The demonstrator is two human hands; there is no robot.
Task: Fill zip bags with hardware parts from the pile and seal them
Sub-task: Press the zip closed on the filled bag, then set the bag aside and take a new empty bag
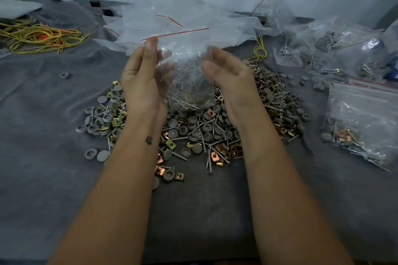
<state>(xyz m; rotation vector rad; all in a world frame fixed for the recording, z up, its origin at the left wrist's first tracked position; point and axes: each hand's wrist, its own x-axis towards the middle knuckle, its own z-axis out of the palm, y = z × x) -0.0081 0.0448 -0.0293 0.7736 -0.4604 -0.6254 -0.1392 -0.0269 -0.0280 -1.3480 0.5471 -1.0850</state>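
Observation:
A clear zip bag (185, 66) with a red seal line hangs above the pile, holding screws and other parts in its lower half. My left hand (144, 79) pinches the bag's top left edge just under the red line. My right hand (228, 77) holds the bag's right side with curled fingers. Beneath both hands lies the pile (193, 131) of grey round caps, screws and brass-coloured clips on the grey cloth.
Empty zip bags (193, 13) are heaped behind the pile. Filled bags (364, 122) lie at the right, several more (336, 49) at the back right. Yellow and orange cords (41, 36) sit at the back left. A stray grey cap (64, 75) lies left.

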